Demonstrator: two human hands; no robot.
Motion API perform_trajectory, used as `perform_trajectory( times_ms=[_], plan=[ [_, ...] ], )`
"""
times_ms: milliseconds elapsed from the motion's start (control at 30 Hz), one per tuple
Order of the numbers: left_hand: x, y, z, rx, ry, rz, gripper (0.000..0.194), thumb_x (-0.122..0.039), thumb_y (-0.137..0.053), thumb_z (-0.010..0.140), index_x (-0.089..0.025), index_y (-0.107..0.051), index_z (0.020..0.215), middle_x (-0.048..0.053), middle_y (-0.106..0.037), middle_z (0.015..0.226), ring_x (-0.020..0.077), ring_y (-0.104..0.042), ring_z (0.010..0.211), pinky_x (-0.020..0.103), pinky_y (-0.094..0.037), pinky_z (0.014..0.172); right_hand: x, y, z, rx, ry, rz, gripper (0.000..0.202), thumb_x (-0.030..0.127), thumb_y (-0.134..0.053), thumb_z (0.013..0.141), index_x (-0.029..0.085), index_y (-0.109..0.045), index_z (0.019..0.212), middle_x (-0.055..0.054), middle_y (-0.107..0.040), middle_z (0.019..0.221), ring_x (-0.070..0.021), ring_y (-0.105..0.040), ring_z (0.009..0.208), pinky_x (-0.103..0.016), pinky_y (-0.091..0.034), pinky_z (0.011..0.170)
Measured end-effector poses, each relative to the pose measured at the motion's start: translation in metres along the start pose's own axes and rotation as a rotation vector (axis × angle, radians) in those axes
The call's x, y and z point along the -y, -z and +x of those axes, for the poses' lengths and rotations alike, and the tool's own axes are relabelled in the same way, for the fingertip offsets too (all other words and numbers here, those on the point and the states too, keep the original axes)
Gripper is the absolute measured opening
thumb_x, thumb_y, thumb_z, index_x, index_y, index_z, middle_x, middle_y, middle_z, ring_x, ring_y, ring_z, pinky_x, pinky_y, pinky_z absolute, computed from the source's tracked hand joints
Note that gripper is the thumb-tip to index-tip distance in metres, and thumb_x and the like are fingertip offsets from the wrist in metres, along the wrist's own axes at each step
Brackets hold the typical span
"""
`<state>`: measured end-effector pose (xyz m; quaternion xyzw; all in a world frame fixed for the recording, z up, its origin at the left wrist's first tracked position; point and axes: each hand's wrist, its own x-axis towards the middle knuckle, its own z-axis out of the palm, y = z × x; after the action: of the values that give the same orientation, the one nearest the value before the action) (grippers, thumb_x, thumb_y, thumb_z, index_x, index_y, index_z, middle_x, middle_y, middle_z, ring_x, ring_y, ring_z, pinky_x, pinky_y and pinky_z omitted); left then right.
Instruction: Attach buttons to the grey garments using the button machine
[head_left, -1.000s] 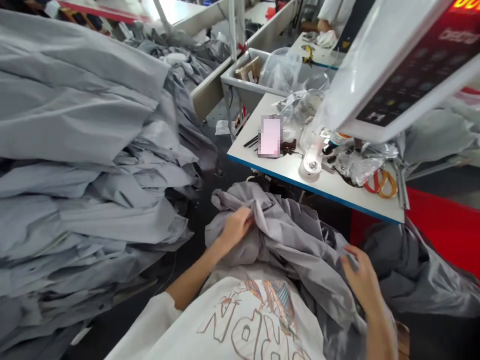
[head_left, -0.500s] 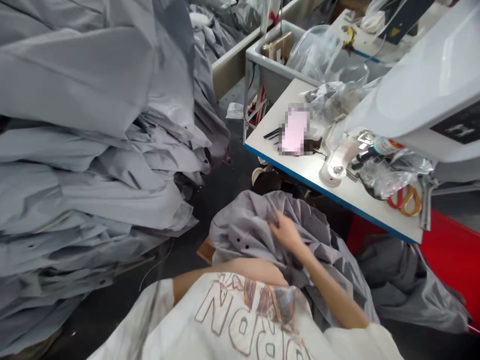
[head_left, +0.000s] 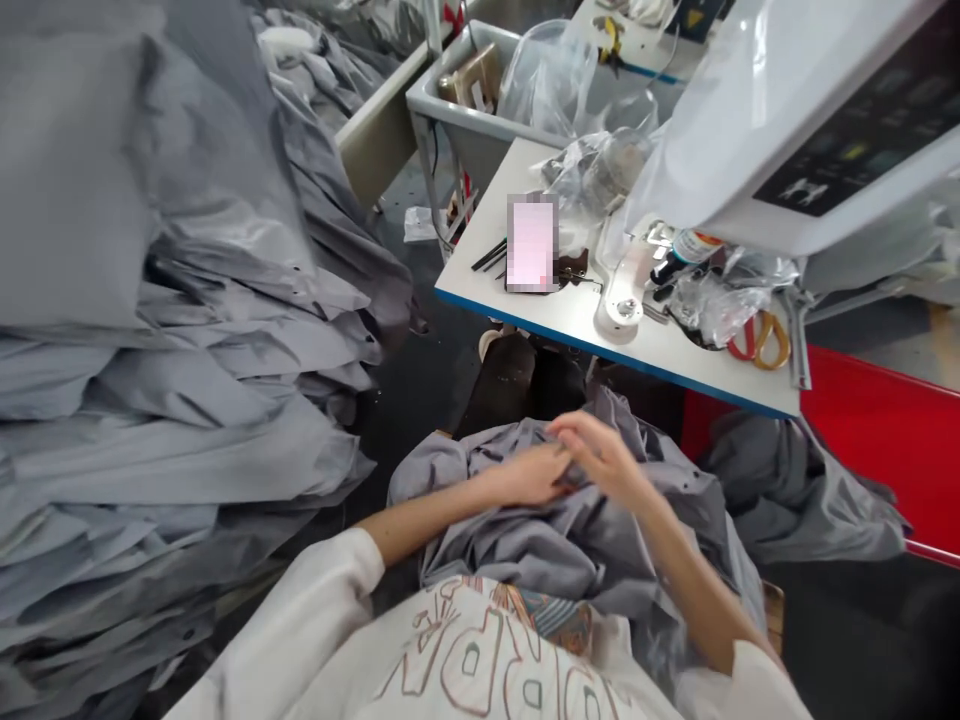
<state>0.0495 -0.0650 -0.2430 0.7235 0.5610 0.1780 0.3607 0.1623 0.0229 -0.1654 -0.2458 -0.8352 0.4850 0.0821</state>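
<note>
Grey fabric (head_left: 517,550) lies bunched across my lap in the head view. My left hand (head_left: 541,474) rests low over it, with its fingers closed around something at the fabric that I cannot make out. My right hand (head_left: 596,450) meets it from the right, thumb and fingers bent together close to the left fingertips. Whatever sits between the right fingers is too small or hidden to name. Both hands touch or nearly touch each other above the cloth.
Ahead is a white table (head_left: 555,311) with a blue edge, bearing a blurred pink-screened phone (head_left: 532,245), scissors (head_left: 771,341), plastic bags and a white machine (head_left: 757,120). Large grey fabric piles (head_left: 187,440) stand at left. A grey bin (head_left: 480,125) is behind the table.
My left forearm has come up from near my body and its hand now shows beside the right one. The fabric has shifted on my lap, and the view has turned rightward.
</note>
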Motion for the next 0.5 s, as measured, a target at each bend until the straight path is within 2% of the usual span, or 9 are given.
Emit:
perform_trajectory(
  times_ms=[33,67,167,200,267,367,400,433,500],
  plan=[
    [-0.014,-0.011,-0.008,0.043,-0.074,0.031,0.022,-0.024,-0.059,0.083,-0.014,-0.060,0.101,0.010,-0.066,0.101,0.0224,-0.063,0.092,0.028,-0.048,0.077,-0.019,0.011,0.004,-0.093,-0.025,-0.118,0.032,0.037,-0.041,0.093,0.021,-0.060,0.113,-0.008,-0.065,0.112,-0.0221,-0.059,0.107,-0.038,-0.044,0.096],
    [-0.028,-0.020,-0.015,0.101,-0.162,0.081,0.017,-0.023,-0.057,0.084,-0.015,-0.060,0.099,0.009,-0.066,0.097,0.0216,-0.063,0.087,0.028,-0.048,0.072,-0.038,0.019,0.008,-0.105,-0.034,-0.226,0.034,0.039,-0.046,0.091,0.020,-0.059,0.116,-0.009,-0.063,0.116,-0.0237,-0.057,0.110,-0.041,-0.042,0.099],
    [-0.053,-0.030,-0.038,0.248,-0.431,0.240,0.016,-0.018,-0.044,0.091,-0.019,-0.059,0.097,0.007,-0.067,0.088,0.0184,-0.063,0.074,0.027,-0.043,0.055,-0.087,0.027,0.009,0.128,-0.067,-0.409,0.043,0.042,-0.058,0.083,0.019,-0.058,0.120,-0.011,-0.059,0.126,-0.0264,-0.054,0.117,-0.042,-0.039,0.102],
    [-0.056,-0.027,-0.045,0.276,-0.472,0.249,0.017,-0.018,-0.042,0.092,-0.020,-0.058,0.098,0.006,-0.067,0.087,0.0176,-0.063,0.070,0.027,-0.041,0.052,-0.098,0.027,0.006,0.222,-0.095,-0.454,0.048,0.043,-0.063,0.078,0.020,-0.059,0.121,-0.011,-0.059,0.126,-0.0275,-0.055,0.117,-0.042,-0.040,0.101],
    [-0.052,-0.014,-0.057,0.317,-0.427,0.174,0.015,-0.028,-0.045,0.093,-0.020,-0.056,0.099,0.004,-0.067,0.083,0.0170,-0.063,0.066,0.026,-0.038,0.050,-0.106,0.024,-0.005,0.366,-0.185,-0.554,0.052,0.039,-0.073,0.069,0.020,-0.062,0.116,-0.012,-0.064,0.117,-0.0296,-0.060,0.109,-0.040,-0.045,0.093],
    [-0.037,0.016,-0.069,0.329,-0.131,0.048,0.031,-0.047,-0.041,0.093,-0.021,-0.054,0.104,0.002,-0.068,0.079,0.0178,-0.064,0.067,0.025,-0.041,0.054,-0.090,0.020,-0.029,0.410,-0.252,-0.689,0.021,0.023,-0.068,0.073,0.018,-0.068,0.093,-0.011,-0.069,0.091,-0.0259,-0.065,0.087,-0.033,-0.048,0.077],
    [-0.033,0.026,-0.069,0.280,-0.017,0.052,0.034,-0.047,-0.039,0.094,-0.019,-0.053,0.108,0.003,-0.068,0.080,0.0190,-0.065,0.071,0.026,-0.044,0.058,-0.077,0.018,-0.038,0.370,-0.223,-0.709,0.012,0.019,-0.063,0.076,0.018,-0.068,0.087,-0.010,-0.068,0.087,-0.0235,-0.064,0.083,-0.031,-0.046,0.074],
    [-0.029,0.035,-0.067,0.201,0.064,0.080,0.034,-0.043,-0.039,0.095,-0.017,-0.052,0.113,0.006,-0.069,0.087,0.0209,-0.066,0.079,0.028,-0.047,0.064,-0.062,0.015,-0.048,0.307,-0.166,-0.711,0.011,0.016,-0.057,0.080,0.018,-0.067,0.084,-0.009,-0.067,0.084,-0.0214,-0.063,0.082,-0.029,-0.045,0.072],
    [-0.024,0.048,-0.058,0.014,0.076,0.160,0.041,-0.038,-0.048,0.091,-0.013,-0.047,0.123,0.014,-0.064,0.112,0.0269,-0.060,0.107,0.037,-0.047,0.087,-0.027,0.009,-0.068,0.159,-0.008,-0.660,0.016,0.014,-0.049,0.085,0.018,-0.064,0.088,-0.008,-0.064,0.085,-0.0189,-0.059,0.080,-0.028,-0.043,0.072]
  ],
)
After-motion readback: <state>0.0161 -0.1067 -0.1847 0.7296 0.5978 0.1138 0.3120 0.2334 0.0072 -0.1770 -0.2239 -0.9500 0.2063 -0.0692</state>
